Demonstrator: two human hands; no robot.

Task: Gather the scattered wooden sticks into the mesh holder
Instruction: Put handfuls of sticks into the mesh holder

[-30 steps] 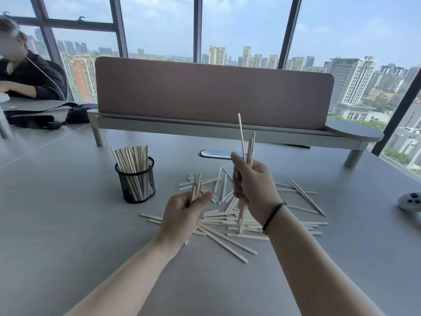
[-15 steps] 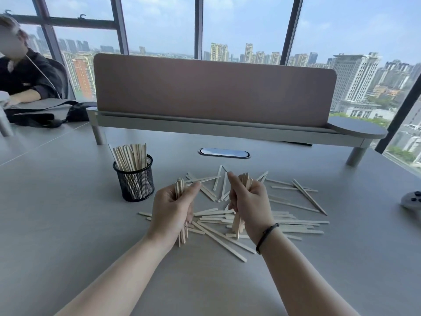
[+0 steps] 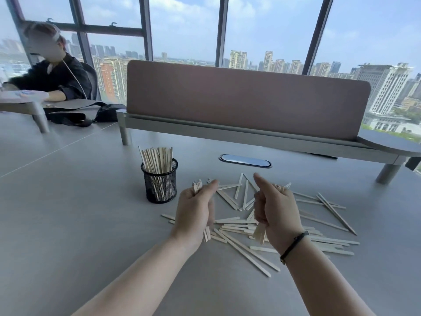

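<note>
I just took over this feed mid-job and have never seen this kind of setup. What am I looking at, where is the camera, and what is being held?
There is no machine here: a person works with two bare hands, and the single camera sits on that person's head, looking forward and down over their arms. The left hand grips a small bundle of wooden sticks upright, their ends showing above and below the fist. The right hand, with a dark band on its wrist, grips a second bundle, thumb pointing up. On the grey table lies a loose pile of scattered sticks, mostly under and to the right of the hands. Left of the pile stands the black mesh holder, already holding many sticks upright. Behind are a desk divider and windows; another person sits far left.
</note>
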